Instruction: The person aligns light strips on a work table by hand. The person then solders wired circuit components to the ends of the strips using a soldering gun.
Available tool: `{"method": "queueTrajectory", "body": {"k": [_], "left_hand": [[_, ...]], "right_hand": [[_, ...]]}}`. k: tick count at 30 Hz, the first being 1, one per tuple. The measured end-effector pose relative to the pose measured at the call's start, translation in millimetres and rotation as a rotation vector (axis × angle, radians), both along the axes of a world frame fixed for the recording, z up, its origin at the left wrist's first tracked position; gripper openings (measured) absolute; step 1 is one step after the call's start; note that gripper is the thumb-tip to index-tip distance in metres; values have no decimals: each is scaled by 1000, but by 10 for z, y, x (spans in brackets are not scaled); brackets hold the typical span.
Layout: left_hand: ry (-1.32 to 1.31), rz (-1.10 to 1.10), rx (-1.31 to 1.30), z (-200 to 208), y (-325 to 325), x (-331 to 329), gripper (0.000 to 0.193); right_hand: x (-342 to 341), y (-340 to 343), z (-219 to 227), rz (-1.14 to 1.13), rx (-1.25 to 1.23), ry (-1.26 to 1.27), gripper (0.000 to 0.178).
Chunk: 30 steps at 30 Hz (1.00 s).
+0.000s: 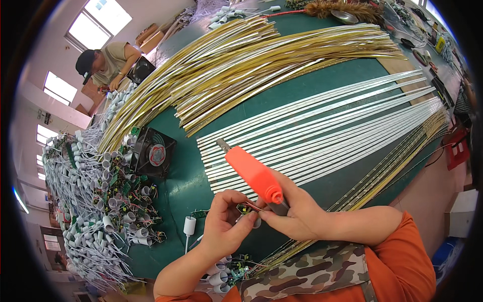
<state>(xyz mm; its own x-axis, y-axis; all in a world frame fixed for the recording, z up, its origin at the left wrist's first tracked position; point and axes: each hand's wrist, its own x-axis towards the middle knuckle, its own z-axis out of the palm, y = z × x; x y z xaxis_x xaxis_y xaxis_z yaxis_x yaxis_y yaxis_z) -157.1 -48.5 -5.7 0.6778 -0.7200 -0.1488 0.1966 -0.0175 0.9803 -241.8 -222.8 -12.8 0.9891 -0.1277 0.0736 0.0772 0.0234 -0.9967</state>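
Note:
My left hand [225, 224] is closed, thumb and fingers pinching a small green circuit board [245, 207] with thin wires. Just beside it, my right hand [297, 216] grips a red-orange soldering gun [254, 173] by its dark handle. The tool's metal tip [223, 145] points up and left, apart from the board, over the white strips. Thin wires [254, 206] run from the board towards my right fingertips; whether those fingers touch them I cannot tell. A white cylindrical cap [189, 225] with a cable stands left of my left hand.
Long white strips [322, 128] lie side by side on the green table [186, 189]. Beyond are heaps of yellow strips [282, 55]. At left sit a black fan [153, 153] and piled white caps with cables and boards [95, 236]. Another person [108, 65] works at the far left.

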Motion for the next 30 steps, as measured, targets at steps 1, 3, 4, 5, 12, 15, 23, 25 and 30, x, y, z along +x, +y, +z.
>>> {"method": "queueTrajectory", "body": {"k": [1, 3, 4, 5, 12, 15, 23, 25, 30], "left_hand": [[-49, -22, 2, 3, 6, 12, 33], [-96, -48, 7, 25, 37, 66, 33], [-332, -144, 139, 54, 65, 109, 31], [-567, -241, 271, 76, 74, 133, 29], [-815, -313, 342, 207, -1, 103, 28], [-695, -299, 411, 169, 77, 185, 20], [210, 73, 222, 128, 245, 317, 7], [200, 82, 174, 146, 358, 387, 7], [-567, 145, 375, 853, 627, 647, 15]], "right_hand": [[-3, -28, 8, 15, 51, 36, 71], [-3, -129, 114, 58, 94, 140, 71], [8, -170, 151, 101, 134, 242, 70], [23, -184, 151, 95, 138, 237, 71], [109, -276, 200, 107, 278, 300, 71], [111, -297, 217, 1, 175, 285, 57], [35, -266, 249, -9, 73, 311, 47], [28, -273, 280, 0, 62, 319, 47], [-13, -340, 231, -26, 128, 247, 36]]}}
